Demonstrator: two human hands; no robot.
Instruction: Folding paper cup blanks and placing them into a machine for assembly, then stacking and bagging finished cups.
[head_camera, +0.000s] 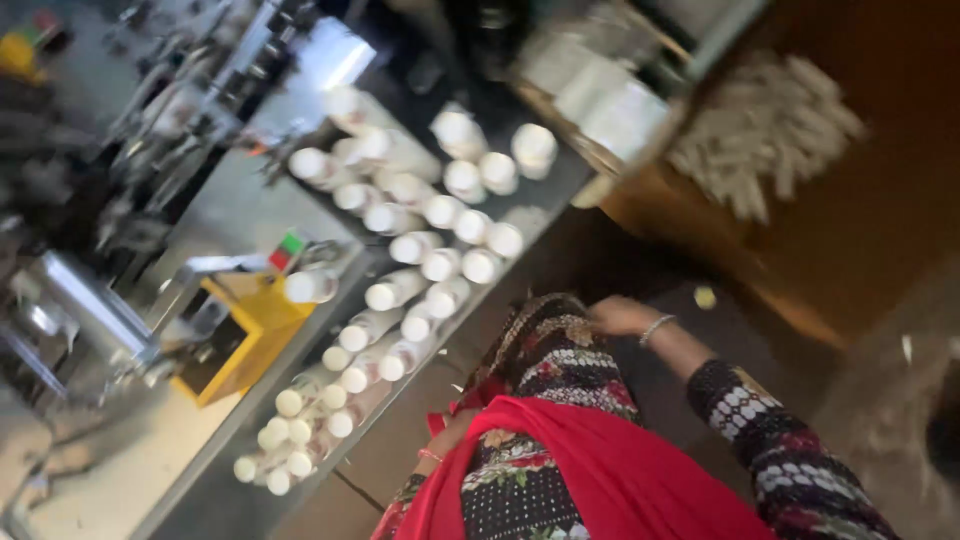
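1. My right hand (622, 316), at frame centre, rests on my patterned garment (545, 350); whether its fingers are together or apart I cannot tell.
2. My left hand (447, 435), lower centre, lies partly under the red cloth (600, 470); grip not discernible.
3. The nearest white bottles (400, 325) lie in rows along the grey bench (240, 215), left of centre.
4. A cardboard box (850, 200), upper right, holds pale tubes (765, 130).

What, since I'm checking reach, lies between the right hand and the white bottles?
Nothing visible. The right hand rests by the patterned cloth, apart from the nearest white bottles at the table edge; only a dark open gap lies between. The picture is blurred, so small things could be missed.
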